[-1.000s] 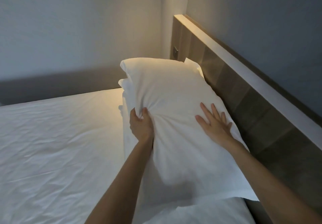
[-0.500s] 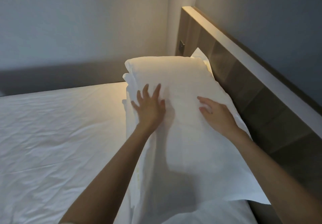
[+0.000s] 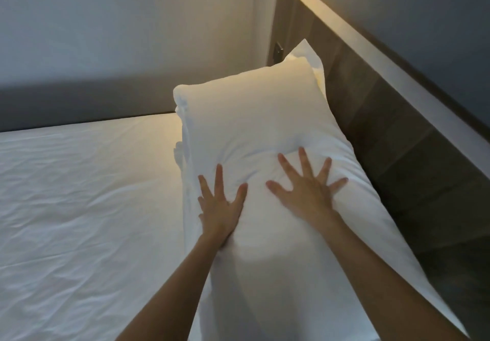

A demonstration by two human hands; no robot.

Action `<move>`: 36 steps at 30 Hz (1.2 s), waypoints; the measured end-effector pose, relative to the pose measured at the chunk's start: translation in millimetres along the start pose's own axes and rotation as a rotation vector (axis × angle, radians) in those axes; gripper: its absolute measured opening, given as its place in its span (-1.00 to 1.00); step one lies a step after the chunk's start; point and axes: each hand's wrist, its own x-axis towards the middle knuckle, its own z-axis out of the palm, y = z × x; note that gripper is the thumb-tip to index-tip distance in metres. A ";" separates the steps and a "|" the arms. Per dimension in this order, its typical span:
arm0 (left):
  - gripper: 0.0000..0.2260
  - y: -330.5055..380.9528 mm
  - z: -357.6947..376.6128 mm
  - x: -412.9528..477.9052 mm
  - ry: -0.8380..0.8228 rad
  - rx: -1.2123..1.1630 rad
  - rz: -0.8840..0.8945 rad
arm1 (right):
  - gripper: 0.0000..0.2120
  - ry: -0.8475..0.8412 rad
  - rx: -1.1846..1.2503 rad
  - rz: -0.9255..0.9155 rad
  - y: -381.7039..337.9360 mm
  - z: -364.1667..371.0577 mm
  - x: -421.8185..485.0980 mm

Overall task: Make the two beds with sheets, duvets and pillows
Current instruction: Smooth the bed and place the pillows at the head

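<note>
Both hands lie flat with fingers spread on the plump white fabric pillow [image 3: 259,128], which leans against the long wooden headboard [image 3: 376,107] at the head of the bed. The left hand [image 3: 221,205] presses near the pillow's left edge; the right hand [image 3: 307,192] presses nearer the middle. A wrinkled white bed sheet [image 3: 87,194] covers the mattress to the left.

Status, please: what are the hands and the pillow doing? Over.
Left hand flat, pressing plump white pillow. Right hand flat, fingers spread on it. Pillow propped along brown wooden headboard. Nothing blocking.
</note>
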 end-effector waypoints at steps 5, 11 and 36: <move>-0.36 12.6 -5.4 -17.5 0.002 0.068 -0.012 | -0.36 0.011 0.034 -0.043 11.9 -13.1 -6.1; -0.32 -1.6 -9.8 -80.0 -0.042 0.199 0.101 | -0.39 0.193 -0.060 -0.183 24.1 0.7 -59.6; -0.32 -29.9 -26.3 -167.0 -0.157 0.162 0.146 | -0.43 0.227 -0.105 -0.251 15.2 36.0 -152.1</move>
